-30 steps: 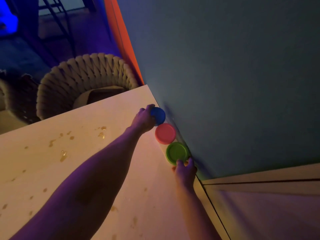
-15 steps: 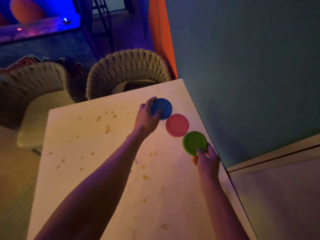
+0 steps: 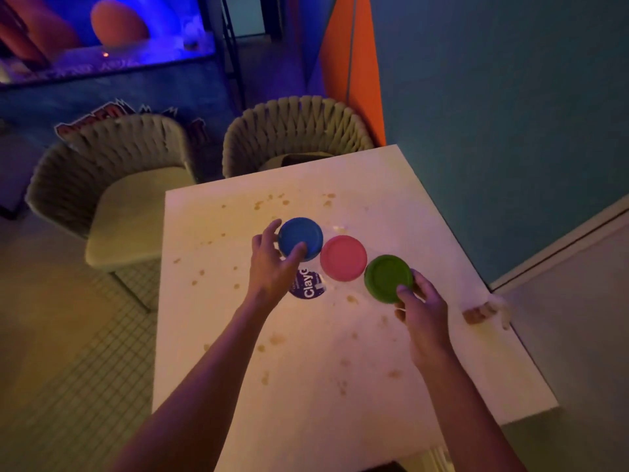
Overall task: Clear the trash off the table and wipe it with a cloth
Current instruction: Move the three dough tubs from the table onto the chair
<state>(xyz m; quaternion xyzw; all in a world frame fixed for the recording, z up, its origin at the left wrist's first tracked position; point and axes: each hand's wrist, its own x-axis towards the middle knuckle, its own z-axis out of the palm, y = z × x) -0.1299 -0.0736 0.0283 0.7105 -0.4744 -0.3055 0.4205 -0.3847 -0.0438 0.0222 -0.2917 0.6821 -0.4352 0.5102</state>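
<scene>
Below, the hands hide things: left hand (image 3: pixel 272 264) grips blue tub (image 3: pixel 301 237), right hand (image 3: pixel 422 310) green tub (image 3: pixel 388 277), label half-covered.

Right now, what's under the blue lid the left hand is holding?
Under the blue lid, held by the left hand, a purple label reading "Clay" shows. The tub's body and anything beneath it are covered.

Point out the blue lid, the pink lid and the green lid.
blue lid (image 3: pixel 299 235): head view, centre of its top.
pink lid (image 3: pixel 343 257): head view, centre of its top.
green lid (image 3: pixel 386 276): head view, centre of its top.
</scene>
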